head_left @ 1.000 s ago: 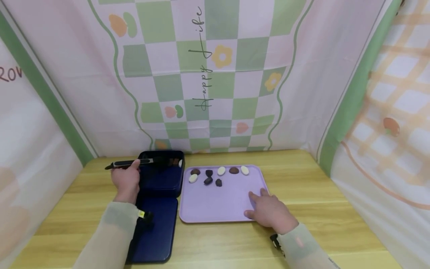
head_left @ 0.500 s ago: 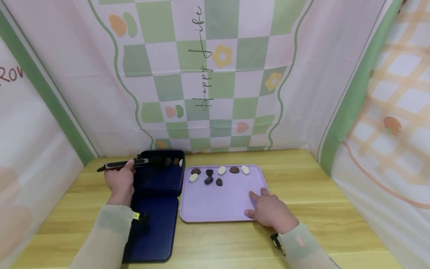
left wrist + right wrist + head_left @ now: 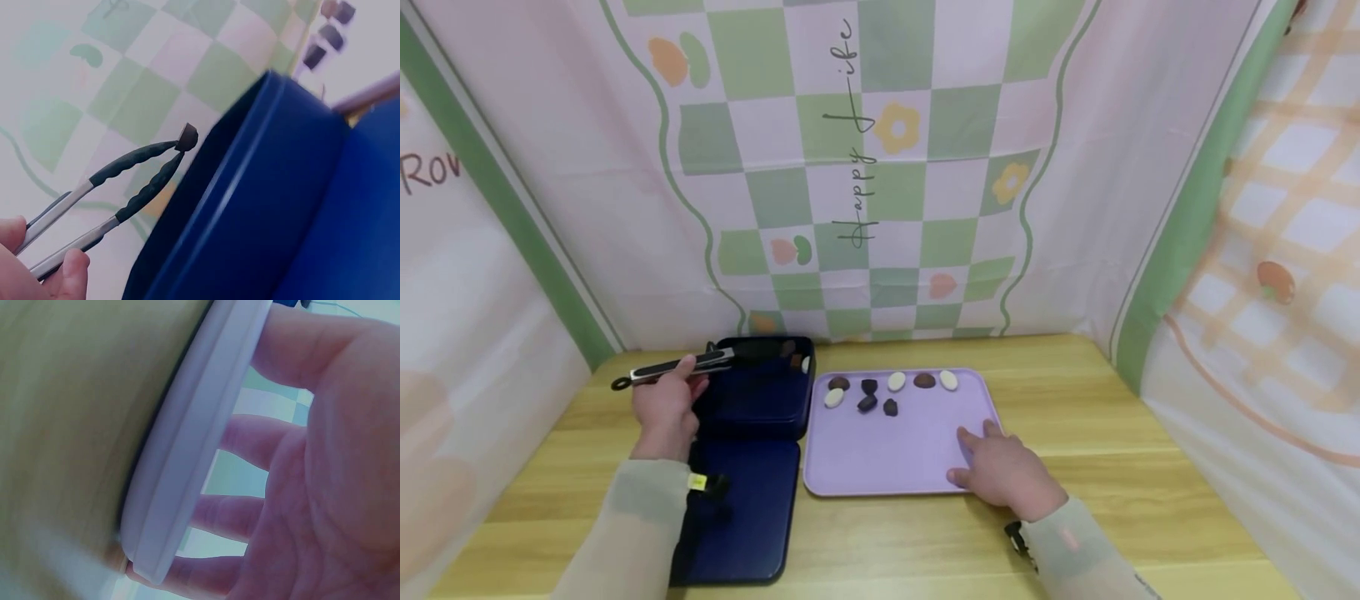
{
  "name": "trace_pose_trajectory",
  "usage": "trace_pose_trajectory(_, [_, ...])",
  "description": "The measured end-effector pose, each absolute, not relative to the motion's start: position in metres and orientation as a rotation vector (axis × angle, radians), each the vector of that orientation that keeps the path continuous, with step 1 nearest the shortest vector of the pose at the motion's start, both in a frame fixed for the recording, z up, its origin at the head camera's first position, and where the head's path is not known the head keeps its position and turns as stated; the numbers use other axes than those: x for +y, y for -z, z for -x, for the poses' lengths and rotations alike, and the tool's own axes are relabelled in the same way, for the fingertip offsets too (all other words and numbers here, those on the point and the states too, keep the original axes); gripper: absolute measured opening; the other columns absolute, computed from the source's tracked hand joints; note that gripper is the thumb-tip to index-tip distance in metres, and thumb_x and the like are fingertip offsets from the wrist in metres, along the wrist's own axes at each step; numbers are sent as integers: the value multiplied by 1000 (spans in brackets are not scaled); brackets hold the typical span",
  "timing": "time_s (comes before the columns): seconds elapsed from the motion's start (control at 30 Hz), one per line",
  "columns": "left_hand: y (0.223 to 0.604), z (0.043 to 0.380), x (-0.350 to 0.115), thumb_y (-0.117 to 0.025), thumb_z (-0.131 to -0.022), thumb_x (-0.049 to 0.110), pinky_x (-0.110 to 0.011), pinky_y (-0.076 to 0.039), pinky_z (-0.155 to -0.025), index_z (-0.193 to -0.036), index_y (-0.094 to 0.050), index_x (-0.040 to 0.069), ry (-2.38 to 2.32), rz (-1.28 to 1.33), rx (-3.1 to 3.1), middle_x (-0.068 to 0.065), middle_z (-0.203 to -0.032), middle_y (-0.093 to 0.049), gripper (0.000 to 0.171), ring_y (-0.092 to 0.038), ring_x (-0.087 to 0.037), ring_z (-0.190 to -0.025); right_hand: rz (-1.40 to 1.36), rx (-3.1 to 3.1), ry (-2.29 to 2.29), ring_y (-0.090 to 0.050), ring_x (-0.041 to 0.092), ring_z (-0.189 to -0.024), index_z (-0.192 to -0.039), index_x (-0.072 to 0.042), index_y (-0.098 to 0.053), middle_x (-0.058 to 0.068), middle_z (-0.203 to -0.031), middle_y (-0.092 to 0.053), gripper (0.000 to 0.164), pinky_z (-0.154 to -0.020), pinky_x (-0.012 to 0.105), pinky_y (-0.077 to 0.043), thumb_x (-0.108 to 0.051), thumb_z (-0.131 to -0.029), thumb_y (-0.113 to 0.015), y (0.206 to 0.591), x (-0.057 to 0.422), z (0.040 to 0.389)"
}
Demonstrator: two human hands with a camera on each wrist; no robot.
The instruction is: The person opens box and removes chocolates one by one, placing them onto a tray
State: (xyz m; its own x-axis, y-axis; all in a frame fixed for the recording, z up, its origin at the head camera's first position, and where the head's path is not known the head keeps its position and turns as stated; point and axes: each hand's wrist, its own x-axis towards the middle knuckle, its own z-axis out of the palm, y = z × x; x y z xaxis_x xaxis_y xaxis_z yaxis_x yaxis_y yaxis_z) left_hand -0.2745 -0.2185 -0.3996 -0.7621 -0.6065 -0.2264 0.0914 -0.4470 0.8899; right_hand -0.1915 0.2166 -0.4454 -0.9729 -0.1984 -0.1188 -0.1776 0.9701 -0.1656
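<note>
My left hand [image 3: 662, 412] grips a pair of tongs [image 3: 131, 161] with black tips. Pinched in the tips is a small dark brown chocolate-like piece [image 3: 187, 137], held over the navy box [image 3: 752, 404]. Inside the box's far right corner lie a brown piece [image 3: 797, 361] and a white piece [image 3: 806, 365]. To the right is a lilac tray [image 3: 880, 458] with several white, brown and black pieces along its far side. My right hand [image 3: 1007, 471] rests on the tray's right front corner, fingers spread; in the right wrist view its fingers lie over the rim.
A flat navy lid [image 3: 748, 512] lies in front of the box, partly under my left forearm. Everything stands on a wooden table [image 3: 880, 550]. A checked curtain [image 3: 895, 192] hangs close behind the table, with more cloth at both sides.
My left hand has drawn left with the tongs, which have rolled so both arms show. The dark piece at their tips now shows over the box's far side. My right hand stays put.
</note>
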Motion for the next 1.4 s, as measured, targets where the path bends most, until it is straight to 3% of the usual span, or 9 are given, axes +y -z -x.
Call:
trace_pose_trajectory(0.23, [385,267,-192,-73,-91,7,-27,-58,-59,-111,-57,0,2338,-584,-1329,-4,-83,-71,27,-70,-15,-65,294,2980,246,-39,66,-120,-143,-2,-52,41,-144,-34,72,-95,73,-36,-50,-91,-67,446,218,192])
trace_pose_trajectory(0.67, [383,259,-136,-78,-88,7,-37,-59,-74,-108,-59,2,2341,-417,-1495,-2,-82,-71,27,-72,-18,-72,285,2981,248,-39,67,-118,-143,-3,-53,41,-145,-33,72,-93,74,-37,-51,-91,-67,446,218,192])
trace_pose_trajectory(0.8, [384,257,-117,-77,-87,1,-38,-59,-74,-109,-61,-1,2359,-341,-1494,-2,-81,-71,28,-72,-18,-73,288,2975,244,-40,67,-118,-143,-2,-52,41,-145,-33,72,-93,73,-38,-50,-91,-67,446,217,192])
trace_pose_trajectory(1.1, [394,248,-72,-83,-82,4,-32,-59,-69,-104,-66,-8,2289,-262,-1655,-9,-83,-71,30,-70,-18,-67,283,2965,236,-41,68,-116,-144,-3,-52,40,-146,-32,72,-91,72,-40,-50,-92,-67,445,218,194])
trace_pose_trajectory(1.23, [404,247,-59,-85,-81,9,-32,-59,-68,-110,-66,-5,2227,-295,-1778,-11,-82,-71,37,-70,-18,-68,273,2952,243,-40,68,-118,-144,-3,-51,40,-146,-32,72,-93,72,-39,-51,-92,-66,445,218,194])
trace_pose_trajectory(1.4, [413,247,-50,-87,-79,13,-33,-59,-68,-107,-68,-1,2133,-309,-1887,-12,-78,-72,36,-70,-18,-67,271,2950,244,-40,67,-118,-144,-3,-51,40,-146,-31,72,-93,72,-38,-50,-92,-66,445,218,194])
